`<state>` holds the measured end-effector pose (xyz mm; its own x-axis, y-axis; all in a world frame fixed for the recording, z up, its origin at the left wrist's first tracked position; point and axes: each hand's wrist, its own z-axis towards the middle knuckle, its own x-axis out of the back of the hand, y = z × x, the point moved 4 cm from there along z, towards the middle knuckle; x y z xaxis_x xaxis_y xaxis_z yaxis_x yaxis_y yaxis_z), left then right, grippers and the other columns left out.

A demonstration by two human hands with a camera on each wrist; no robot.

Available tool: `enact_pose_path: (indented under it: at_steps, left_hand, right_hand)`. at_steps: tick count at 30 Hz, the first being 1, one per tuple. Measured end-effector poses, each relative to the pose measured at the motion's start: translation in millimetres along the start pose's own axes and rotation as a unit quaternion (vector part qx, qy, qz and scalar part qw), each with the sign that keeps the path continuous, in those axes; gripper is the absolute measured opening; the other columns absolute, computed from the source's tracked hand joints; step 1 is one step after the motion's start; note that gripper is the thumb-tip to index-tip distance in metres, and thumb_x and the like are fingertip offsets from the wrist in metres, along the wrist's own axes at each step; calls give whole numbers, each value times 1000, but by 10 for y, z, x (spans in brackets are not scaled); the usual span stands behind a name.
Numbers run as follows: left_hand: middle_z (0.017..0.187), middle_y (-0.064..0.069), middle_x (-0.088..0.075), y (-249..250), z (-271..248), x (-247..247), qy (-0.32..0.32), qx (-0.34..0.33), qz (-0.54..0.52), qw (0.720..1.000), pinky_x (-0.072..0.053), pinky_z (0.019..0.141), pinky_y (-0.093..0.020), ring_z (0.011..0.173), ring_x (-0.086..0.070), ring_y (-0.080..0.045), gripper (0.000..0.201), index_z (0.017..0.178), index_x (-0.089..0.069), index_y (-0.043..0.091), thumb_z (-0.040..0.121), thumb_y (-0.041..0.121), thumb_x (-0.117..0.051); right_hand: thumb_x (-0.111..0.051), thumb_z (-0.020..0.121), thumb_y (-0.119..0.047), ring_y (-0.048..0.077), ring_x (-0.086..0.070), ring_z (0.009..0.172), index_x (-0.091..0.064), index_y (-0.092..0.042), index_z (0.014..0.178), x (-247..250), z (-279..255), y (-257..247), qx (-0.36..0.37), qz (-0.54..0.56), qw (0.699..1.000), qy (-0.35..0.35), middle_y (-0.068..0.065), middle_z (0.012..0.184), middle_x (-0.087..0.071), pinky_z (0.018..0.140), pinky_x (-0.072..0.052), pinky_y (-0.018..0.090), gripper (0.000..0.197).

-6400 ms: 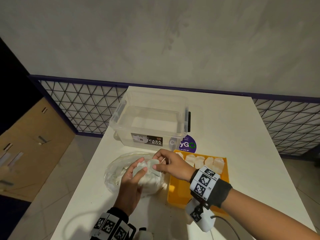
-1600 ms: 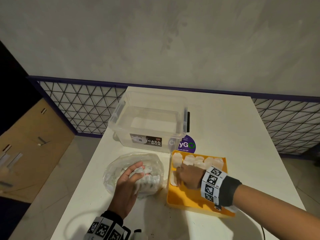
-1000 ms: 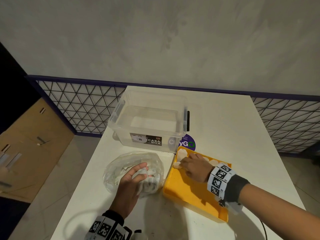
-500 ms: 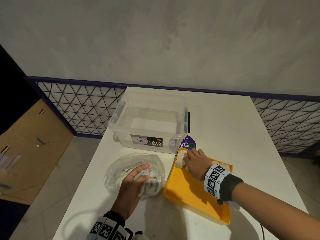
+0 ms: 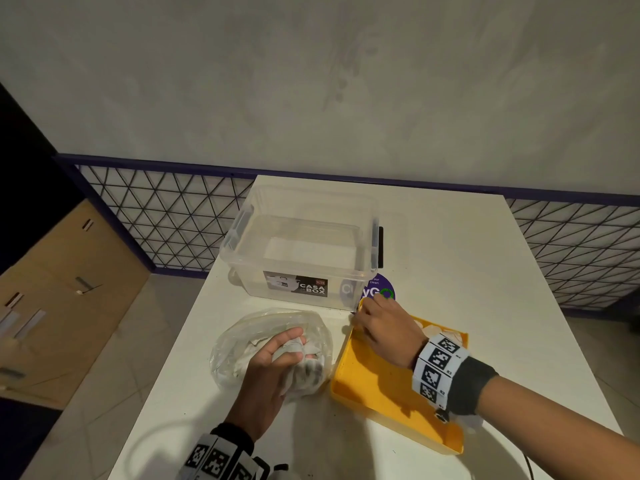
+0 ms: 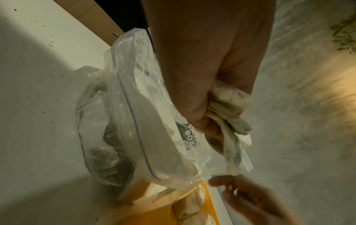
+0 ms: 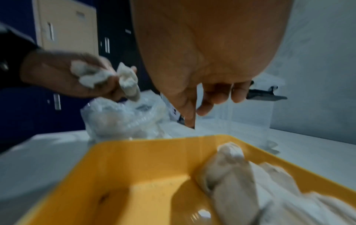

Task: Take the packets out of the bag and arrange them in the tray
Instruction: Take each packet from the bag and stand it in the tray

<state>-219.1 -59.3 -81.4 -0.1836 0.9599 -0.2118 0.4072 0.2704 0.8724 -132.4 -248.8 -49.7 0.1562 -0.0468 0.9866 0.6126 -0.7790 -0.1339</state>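
Note:
A clear plastic bag with white packets lies on the white table, left of the yellow tray. My left hand is at the bag's mouth and grips a bunch of packets lifted out of it. My right hand hovers over the tray's far left corner. In the right wrist view its fingers hang loosely and hold nothing. Several packets lie along the tray's far edge, partly hidden by my right wrist in the head view.
A clear lidless storage box stands just behind the bag and tray. A purple round sticker lies by the box's right corner. The table's left edge runs close to the bag. A wire-mesh railing lies beyond.
My right hand left the row of packets in the tray and moved up to the tray's far left corner. The tray has turned askew. My left hand stays at the bag with packets.

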Motion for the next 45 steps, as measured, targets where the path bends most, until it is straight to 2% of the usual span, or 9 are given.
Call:
enact_pose_path:
  at_steps: [3, 9, 17, 22, 28, 32, 38, 42, 45]
  left_hand:
    - [118, -3, -67, 21, -10, -38, -3, -6, -42, 999, -42, 106, -41, 115, -60, -25, 38, 101, -73, 29, 68, 14, -63]
    - [114, -14, -68, 97, -45, -96, -22, -17, -87, 996, -54, 77, -31, 100, -67, -28, 35, 110, -64, 18, 81, 0, -59]
    - [106, -15, -71, 68, -84, -53, -5, -26, -103, 994, -53, 75, -28, 95, -68, -21, 33, 114, -63, 16, 89, -3, -51]
    - [105, -11, -72, 55, -73, -25, 16, -29, -119, 992, -56, 69, -25, 97, -70, -18, 31, 111, -64, 12, 91, -5, -48]
    - [98, -15, -71, 58, -40, -116, -4, -22, -89, 996, -54, 73, -27, 88, -69, -20, 23, 107, -66, 7, 93, 0, -49]
    - [85, 2, -72, 67, -44, -176, -34, -36, -54, 997, -55, 64, -19, 74, -69, -5, 16, 102, -63, 11, 95, 22, -54]
    - [88, -16, -64, 69, 4, -212, -42, -43, -32, 998, -53, 69, -21, 76, -64, -16, 19, 107, -63, -3, 90, 2, -57]
    - [80, -18, -61, 51, -4, -251, -85, -25, 48, 995, -51, 64, -24, 75, -57, -27, 17, 98, -72, 12, 81, 12, -70]
    - [66, -4, -63, -49, 19, -316, -151, -11, 192, 970, -40, 49, -18, 54, -52, -14, 20, 91, -77, 18, 72, 21, -71]
  right_hand:
    - [-40, 96, -20, 15, -41, 110, -54, -18, 122, 255, 18, -229, 37, 142, 989, 35, 2, 116, -51, 93, -33, 25, 30]
    - [-60, 88, -26, 8, -37, 100, -51, -25, 123, 248, 152, -521, 64, 330, 937, -92, -6, 112, -50, 82, -32, 16, 37]
    - [-63, 87, -25, 11, -42, 93, -64, -12, 102, 224, 214, -511, 45, 336, 940, 18, 1, 99, -58, 74, -31, 16, 20]
    - [-60, 89, -13, 14, -49, 73, -60, 0, 104, 288, 177, -382, -58, 532, 844, 26, 10, 86, -55, 60, -41, 12, 20]
    - [-54, 91, -8, 18, -51, 65, -56, -10, 95, 269, 173, -416, -78, 630, 772, 4, 7, 75, -59, 59, -45, 20, 4]
    - [-59, 89, -14, 10, -48, 73, -60, -9, 95, 267, 170, -396, -86, 557, 825, 30, 7, 87, -56, 67, -40, 17, 8]
    - [-57, 89, -6, 8, -45, 68, -60, -10, 104, 380, 99, -316, -85, 559, 825, 26, 2, 78, -49, 57, -41, 13, 16]
    - [-59, 85, -2, 8, -48, 71, -63, -12, 96, 493, -21, 13, -118, 495, 859, 58, -3, 76, -52, 65, -40, 13, 15]
    - [-61, 81, 1, 14, -50, 75, -61, -13, 89, 505, -209, 407, -183, 421, 887, 52, -3, 75, -53, 65, -39, 20, 16]
